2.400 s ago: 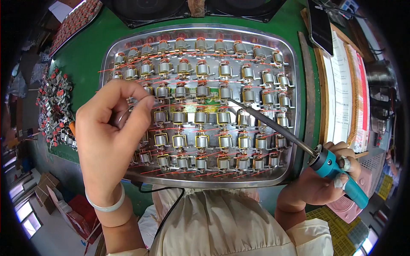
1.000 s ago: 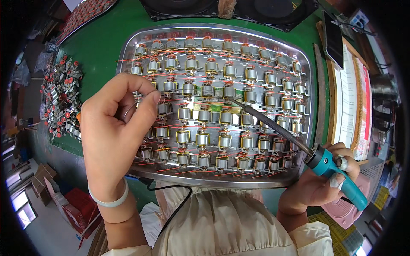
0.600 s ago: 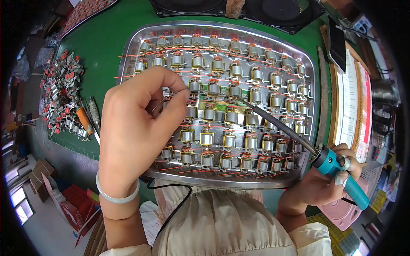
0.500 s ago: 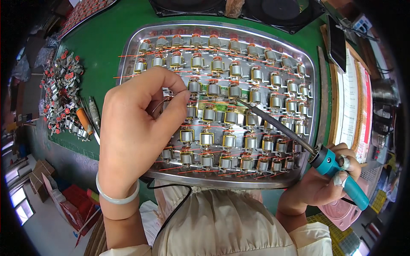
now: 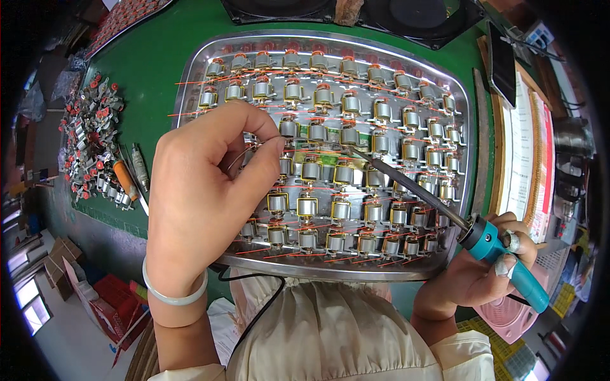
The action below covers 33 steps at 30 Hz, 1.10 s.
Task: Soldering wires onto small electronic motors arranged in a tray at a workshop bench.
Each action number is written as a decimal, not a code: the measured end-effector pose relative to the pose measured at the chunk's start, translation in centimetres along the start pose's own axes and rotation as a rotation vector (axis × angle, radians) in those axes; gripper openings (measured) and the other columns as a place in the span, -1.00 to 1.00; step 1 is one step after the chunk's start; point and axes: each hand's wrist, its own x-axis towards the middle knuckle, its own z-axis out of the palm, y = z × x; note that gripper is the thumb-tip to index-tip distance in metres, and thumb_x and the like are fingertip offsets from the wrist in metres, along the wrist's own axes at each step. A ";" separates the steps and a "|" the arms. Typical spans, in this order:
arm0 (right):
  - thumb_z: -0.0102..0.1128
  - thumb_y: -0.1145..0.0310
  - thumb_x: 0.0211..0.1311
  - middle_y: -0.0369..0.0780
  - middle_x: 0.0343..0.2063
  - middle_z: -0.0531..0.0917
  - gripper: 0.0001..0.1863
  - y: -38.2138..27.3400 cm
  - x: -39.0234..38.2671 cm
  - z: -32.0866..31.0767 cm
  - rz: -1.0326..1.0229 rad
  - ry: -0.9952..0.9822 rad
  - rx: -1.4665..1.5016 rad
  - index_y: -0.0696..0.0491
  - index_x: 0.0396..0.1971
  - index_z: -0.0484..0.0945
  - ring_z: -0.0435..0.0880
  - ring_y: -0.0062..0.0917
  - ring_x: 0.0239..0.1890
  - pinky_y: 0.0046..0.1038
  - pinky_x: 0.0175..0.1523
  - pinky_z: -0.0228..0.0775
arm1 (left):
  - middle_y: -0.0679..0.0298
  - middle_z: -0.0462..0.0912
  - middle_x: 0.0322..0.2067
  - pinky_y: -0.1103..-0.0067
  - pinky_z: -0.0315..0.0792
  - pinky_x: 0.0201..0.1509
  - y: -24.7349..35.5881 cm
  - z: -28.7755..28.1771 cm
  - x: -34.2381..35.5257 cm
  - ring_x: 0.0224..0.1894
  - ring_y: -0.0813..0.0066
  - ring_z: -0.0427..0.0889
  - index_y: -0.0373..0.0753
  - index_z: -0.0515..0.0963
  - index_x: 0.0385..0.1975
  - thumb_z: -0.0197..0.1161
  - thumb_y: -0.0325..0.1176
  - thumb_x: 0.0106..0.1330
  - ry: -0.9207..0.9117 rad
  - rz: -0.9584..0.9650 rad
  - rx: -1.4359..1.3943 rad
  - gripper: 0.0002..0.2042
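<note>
Between the thumb and forefinger of my left hand (image 5: 206, 184) is pinched a thin solder wire (image 5: 237, 156), looped behind the thumb, over the left part of a metal tray (image 5: 337, 274). My right hand (image 5: 489, 273) grips the teal handle of a soldering iron (image 5: 419, 192) at the tray's right corner. The iron slants far left, its tip at the terminals below a silver coil part (image 5: 349, 136) in the middle rows. Several rows of such parts, with yellowish frames and thin red wires, fill the tray. My left hand hides some of them.
A heap of loose metal parts with red ends (image 5: 92, 136) lies on the green table (image 5: 159, 82) at left, beside an orange-handled tool (image 5: 124, 180). Black speaker-like units (image 5: 406, 16) stand behind the tray. Papers (image 5: 513, 159) and a dark flat device (image 5: 501, 63) are at right.
The iron's tip has shifted very slightly left. My left hand has barely moved and keeps its pinch on the solder wire.
</note>
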 end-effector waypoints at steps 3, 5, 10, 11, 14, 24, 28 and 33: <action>0.10 0.19 -0.08 -0.25 -0.70 0.28 -0.69 0.0 -0.1 0.2 -0.001 0.009 -0.011 0.10 -0.54 0.26 0.24 -0.55 -0.62 -0.57 -0.52 0.17 | 0.53 0.25 -0.79 0.83 -0.08 -0.67 0.0 -0.1 0.0 -0.72 0.87 0.08 -0.32 0.41 -0.60 0.12 -0.52 -0.04 -0.011 0.016 0.038 -0.95; 0.08 0.17 -0.08 -0.26 -0.69 0.27 -0.68 0.0 -0.2 0.1 -0.006 0.041 0.022 0.10 -0.53 0.26 0.23 -0.56 -0.62 -0.57 -0.53 0.16 | 0.54 0.23 -0.79 0.83 -0.09 -0.67 0.0 -0.3 -0.1 -0.71 0.87 0.07 -0.31 0.41 -0.60 0.13 -0.51 -0.04 0.023 -0.020 0.004 -0.95; 0.00 0.16 -0.05 -0.25 -0.67 0.27 -0.69 0.0 -0.2 -0.1 0.003 0.126 -0.020 0.11 -0.50 0.26 0.23 -0.54 -0.61 -0.57 -0.51 0.16 | 0.56 0.17 -0.79 0.81 -0.12 -0.67 -0.3 -0.6 -0.1 -0.71 0.86 0.03 -0.31 0.41 -0.60 0.13 -0.51 -0.05 0.074 0.013 0.024 -0.95; -0.03 0.16 -0.05 -0.24 -0.67 0.27 -0.69 0.0 -0.2 0.0 0.009 0.154 -0.053 0.12 -0.49 0.27 0.23 -0.53 -0.60 -0.57 -0.50 0.16 | 0.56 0.16 -0.79 0.81 -0.13 -0.66 -0.3 -0.7 -0.2 -0.71 0.86 0.01 -0.31 0.41 -0.60 0.13 -0.51 -0.05 0.084 0.013 0.029 -0.95; -0.06 0.18 -0.04 -0.23 -0.65 0.28 -0.71 0.1 0.0 -0.4 0.022 0.154 -0.051 0.12 -0.47 0.28 0.23 -0.51 -0.58 -0.57 -0.48 0.16 | 0.40 0.11 -0.87 0.72 -0.06 -0.72 -0.3 -0.5 -0.2 -0.79 0.72 0.04 -0.31 0.41 -0.65 0.15 -0.50 -0.13 0.127 0.020 0.021 -0.93; -0.03 0.43 -0.05 -0.22 -0.61 0.43 -0.82 0.1 5.2 -7.6 -0.161 0.419 -0.201 0.26 -0.48 0.40 0.35 -0.68 -0.65 -0.75 -0.56 0.16 | 0.53 0.07 -0.82 0.77 -0.16 -0.68 -0.2 -0.8 -0.6 -0.73 0.82 -0.02 -0.32 0.40 -0.66 0.14 -0.53 -0.10 0.170 0.019 -0.056 -0.94; 0.08 0.52 -0.11 -0.34 -0.69 0.39 -0.90 -0.3 7.4 -6.8 -0.115 0.339 -0.497 0.22 -0.53 0.45 0.26 -0.77 -0.68 -0.77 -0.58 0.04 | 0.53 0.06 -0.81 0.77 -0.16 -0.67 0.2 -0.7 -0.8 -0.72 0.82 -0.03 -0.32 0.40 -0.65 0.15 -0.54 -0.09 0.154 0.019 -0.086 -0.94; 0.06 0.49 -0.06 -0.36 -0.71 0.37 -0.88 0.8 8.5 -6.2 -0.110 0.148 -0.567 0.23 -0.50 0.44 0.26 -0.79 -0.67 -0.78 -0.58 0.02 | 0.53 0.05 -0.80 0.78 -0.16 -0.66 0.2 -1.0 -1.4 -0.71 0.82 -0.03 -0.32 0.39 -0.64 0.14 -0.54 -0.08 0.158 0.020 -0.081 -0.94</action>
